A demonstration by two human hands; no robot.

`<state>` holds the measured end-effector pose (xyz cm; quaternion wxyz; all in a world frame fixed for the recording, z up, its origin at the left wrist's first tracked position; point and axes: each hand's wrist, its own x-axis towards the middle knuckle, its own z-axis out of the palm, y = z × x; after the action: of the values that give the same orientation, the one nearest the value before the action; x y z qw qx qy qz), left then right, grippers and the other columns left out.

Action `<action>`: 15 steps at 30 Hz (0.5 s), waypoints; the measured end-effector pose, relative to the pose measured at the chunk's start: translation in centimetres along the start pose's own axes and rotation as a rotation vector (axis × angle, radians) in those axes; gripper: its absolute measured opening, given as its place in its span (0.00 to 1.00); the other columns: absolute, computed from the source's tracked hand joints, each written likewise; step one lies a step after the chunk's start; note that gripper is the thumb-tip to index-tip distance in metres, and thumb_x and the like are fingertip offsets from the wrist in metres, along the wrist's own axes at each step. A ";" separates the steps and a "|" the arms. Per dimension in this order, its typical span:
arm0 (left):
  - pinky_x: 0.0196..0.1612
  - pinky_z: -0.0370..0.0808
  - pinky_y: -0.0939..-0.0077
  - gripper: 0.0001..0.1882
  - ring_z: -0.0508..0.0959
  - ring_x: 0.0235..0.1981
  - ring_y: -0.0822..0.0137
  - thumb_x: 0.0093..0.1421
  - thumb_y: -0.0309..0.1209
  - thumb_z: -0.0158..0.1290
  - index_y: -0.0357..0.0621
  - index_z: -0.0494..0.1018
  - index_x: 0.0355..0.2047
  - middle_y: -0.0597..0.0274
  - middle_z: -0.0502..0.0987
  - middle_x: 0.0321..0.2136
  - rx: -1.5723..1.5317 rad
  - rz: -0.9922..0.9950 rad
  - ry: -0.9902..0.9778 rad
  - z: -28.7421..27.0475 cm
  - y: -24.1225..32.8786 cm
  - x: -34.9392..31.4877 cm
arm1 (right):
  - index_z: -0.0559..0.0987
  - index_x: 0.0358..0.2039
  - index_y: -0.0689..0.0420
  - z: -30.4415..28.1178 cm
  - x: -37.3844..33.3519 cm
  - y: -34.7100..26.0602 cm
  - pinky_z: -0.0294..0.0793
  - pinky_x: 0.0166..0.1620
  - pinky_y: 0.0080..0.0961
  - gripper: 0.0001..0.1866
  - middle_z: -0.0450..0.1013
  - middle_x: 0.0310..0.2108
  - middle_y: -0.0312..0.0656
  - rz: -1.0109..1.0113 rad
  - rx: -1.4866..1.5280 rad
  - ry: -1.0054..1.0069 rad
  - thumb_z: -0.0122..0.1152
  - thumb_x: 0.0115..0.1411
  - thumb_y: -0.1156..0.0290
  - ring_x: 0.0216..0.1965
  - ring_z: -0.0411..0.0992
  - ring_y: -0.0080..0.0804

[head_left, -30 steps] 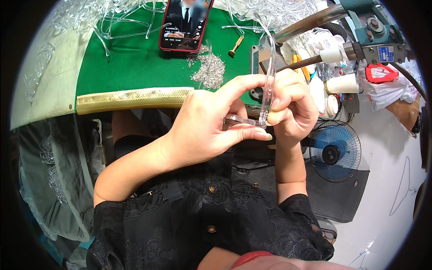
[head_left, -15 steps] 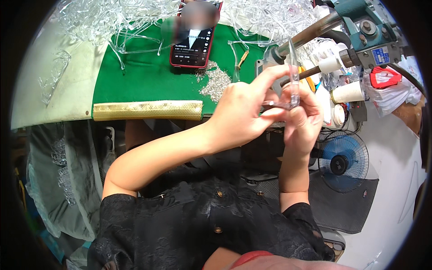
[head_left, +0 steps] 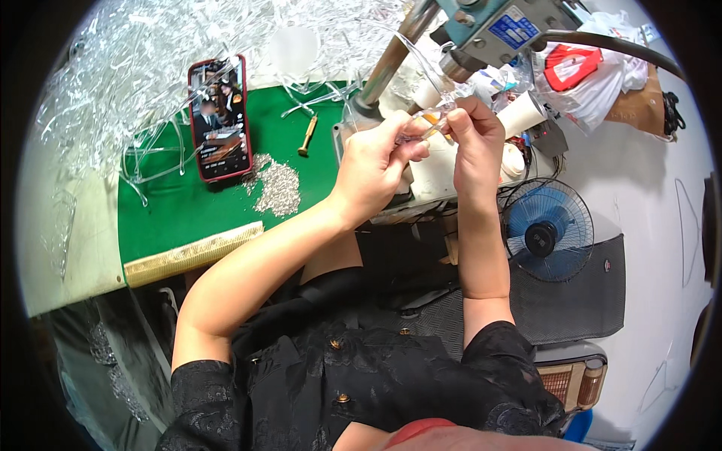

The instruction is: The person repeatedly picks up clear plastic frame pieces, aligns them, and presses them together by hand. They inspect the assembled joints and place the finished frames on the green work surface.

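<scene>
A clear plastic glasses frame (head_left: pixel 434 126) is held up between my two hands, in front of the machine's base. My left hand (head_left: pixel 374 167) pinches its left side with bent fingers. The fingers of my right hand (head_left: pixel 477 143) close round its other side, thumb on top, and a long clear arm of it rises past them. My fingers cover much of the frame. Left of my hands, on the green mat (head_left: pixel 162 237), lie a small brass-coloured screwdriver (head_left: pixel 307 137) and a heap of tiny silvery metal parts (head_left: pixel 278 188).
A large tangle of clear glasses parts (head_left: pixel 150 49) covers the table's far side. A red-cased phone (head_left: pixel 220 128) lies beside the metal heap. The teal machine (head_left: pixel 489 30) with its steel post stands beyond my hands. A blue fan (head_left: pixel 547 239) and white cup (head_left: pixel 524 114) are at right.
My view has turned, so the table and machine appear shifted left. Both hands have tilted the clear frame, and its upright arm now slants up to the left.
</scene>
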<state>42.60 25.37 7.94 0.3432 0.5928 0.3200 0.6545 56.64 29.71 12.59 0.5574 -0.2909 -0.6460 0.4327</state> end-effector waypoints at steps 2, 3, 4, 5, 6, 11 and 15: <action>0.38 0.77 0.77 0.07 0.82 0.33 0.68 0.61 0.18 0.50 0.31 0.70 0.40 0.55 0.80 0.29 0.007 -0.003 -0.002 0.4 -0.3 0.4 | 0.77 0.26 0.60 -0.5 0.3 0.1 0.63 0.32 0.13 0.09 0.72 0.22 0.29 0.012 0.000 0.034 0.67 0.56 0.69 0.26 0.65 0.14; 0.37 0.77 0.77 0.07 0.82 0.32 0.69 0.61 0.19 0.50 0.31 0.70 0.40 0.56 0.80 0.27 0.001 0.001 0.002 0.7 -0.3 0.7 | 0.77 0.26 0.60 -0.8 0.6 0.2 0.63 0.32 0.13 0.08 0.71 0.22 0.29 0.023 -0.011 0.045 0.66 0.56 0.70 0.26 0.65 0.14; 0.37 0.77 0.77 0.07 0.81 0.31 0.70 0.61 0.19 0.49 0.31 0.70 0.40 0.56 0.80 0.27 0.000 -0.005 0.002 0.8 -0.4 0.8 | 0.76 0.26 0.60 -0.9 0.7 0.4 0.63 0.32 0.13 0.08 0.71 0.22 0.29 0.039 -0.021 0.051 0.66 0.56 0.71 0.26 0.65 0.14; 0.37 0.77 0.77 0.07 0.81 0.31 0.70 0.61 0.19 0.49 0.32 0.70 0.40 0.56 0.80 0.27 -0.002 -0.010 0.003 0.9 -0.5 0.9 | 0.76 0.26 0.60 -1.1 0.8 0.5 0.63 0.33 0.13 0.07 0.71 0.22 0.29 0.055 -0.032 0.056 0.65 0.55 0.72 0.26 0.65 0.14; 0.37 0.77 0.77 0.07 0.81 0.30 0.71 0.61 0.19 0.49 0.32 0.70 0.40 0.56 0.80 0.27 -0.003 -0.014 0.005 0.9 -0.7 1.0 | 0.76 0.27 0.59 -1.2 1.0 0.4 0.63 0.33 0.14 0.06 0.71 0.24 0.30 0.019 -0.048 0.078 0.65 0.55 0.73 0.27 0.65 0.14; 0.36 0.76 0.78 0.06 0.80 0.29 0.71 0.61 0.20 0.49 0.32 0.70 0.39 0.57 0.80 0.26 -0.040 -0.047 0.028 0.7 -0.7 1.0 | 0.73 0.43 0.62 -3.4 5.1 -4.3 0.67 0.43 0.24 0.13 0.70 0.43 0.41 -0.520 -0.085 0.328 0.53 0.62 0.66 0.44 0.66 0.27; 0.36 0.76 0.78 0.06 0.80 0.29 0.72 0.62 0.20 0.48 0.32 0.69 0.40 0.57 0.80 0.27 -0.064 -0.096 0.021 0.7 -0.7 0.9 | 0.68 0.52 0.62 -3.1 7.8 -12.5 0.65 0.50 0.37 0.22 0.69 0.51 0.48 -0.590 0.184 -0.009 0.49 0.65 0.59 0.54 0.65 0.41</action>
<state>43.28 26.51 7.93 0.3895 0.5587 0.3305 0.6534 59.34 31.44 27.27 0.6800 -0.0373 -0.6634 0.3101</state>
